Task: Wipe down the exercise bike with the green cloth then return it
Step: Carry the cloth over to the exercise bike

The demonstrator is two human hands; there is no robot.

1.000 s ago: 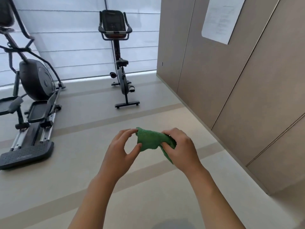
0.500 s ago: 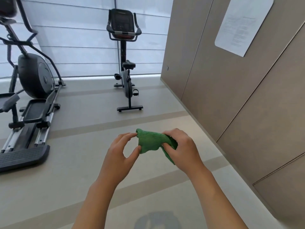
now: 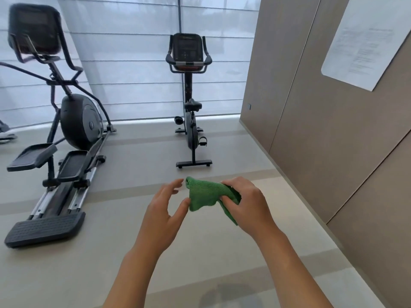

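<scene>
The hands are meeting out in front at the near middle of the view: the right hand (image 3: pixel 246 203) is gripping the bunched green cloth (image 3: pixel 205 194), fingers curled round its right end, while the left hand (image 3: pixel 165 210) is now letting go, its fingers spread and its thumb only just beside the cloth's left edge, where half a second ago finger and thumb were pinching that corner. The cloth is hanging in the air above the floor (image 3: pixel 111 252), touching nothing else. Beyond it the exercise bike (image 3: pixel 191 103) is looming larger and closer than before, though still well apart and unwiped. The elliptical trainer (image 3: pixel 66 134) is standing far left, the panelled wall (image 3: pixel 322 141) running along the right. Judging from this, the approach is nearly finishing and wiping is coming next.
</scene>
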